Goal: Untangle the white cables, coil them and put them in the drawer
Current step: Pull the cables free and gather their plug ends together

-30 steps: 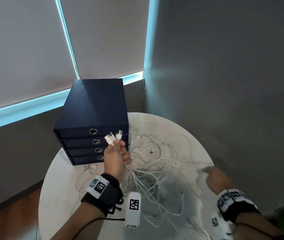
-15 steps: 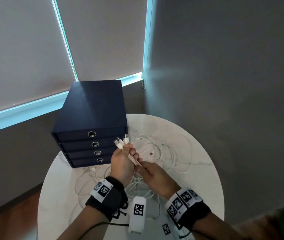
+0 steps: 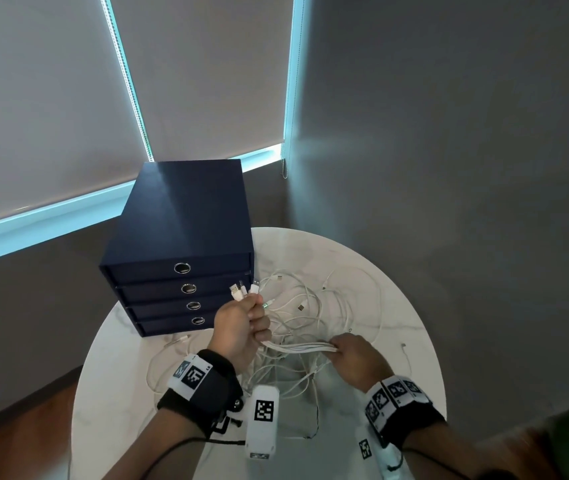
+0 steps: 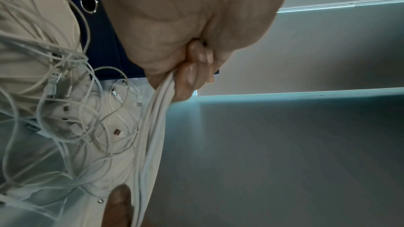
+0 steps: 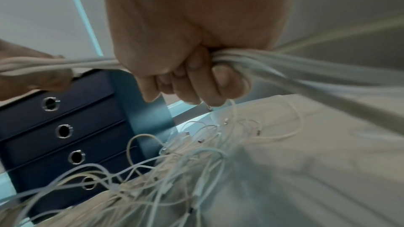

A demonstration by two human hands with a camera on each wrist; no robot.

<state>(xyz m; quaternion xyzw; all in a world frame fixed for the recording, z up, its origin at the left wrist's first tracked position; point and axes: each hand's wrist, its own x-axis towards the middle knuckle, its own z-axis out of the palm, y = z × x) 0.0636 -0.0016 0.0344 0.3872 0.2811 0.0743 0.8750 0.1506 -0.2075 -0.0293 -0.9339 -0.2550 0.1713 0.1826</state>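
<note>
My left hand (image 3: 241, 323) grips a bundle of white cables (image 3: 296, 347) just below their plugs (image 3: 244, 291), which stick up in front of the navy drawer unit (image 3: 179, 237). My right hand (image 3: 354, 356) is closed round the same bundle a short way to the right, so the strands run taut between both fists. In the left wrist view the bundle (image 4: 153, 127) drops from the curled fingers (image 4: 192, 73). The right wrist view shows the strands (image 5: 273, 65) passing through the fist. The remaining cable tangle (image 3: 310, 306) lies loose on the table. All drawers are closed.
The round white marble table (image 3: 397, 306) stands in a corner beside a grey wall, with roller blinds behind the drawer unit. The unit fills the table's back left. Loose cable loops (image 3: 168, 362) reach the left side of the table. Wooden floor (image 3: 16, 445) shows at lower left.
My right hand came in from the table's right side, took hold of the bundle next to my left hand, then slid rightward along it. The left hand kept its grip.
</note>
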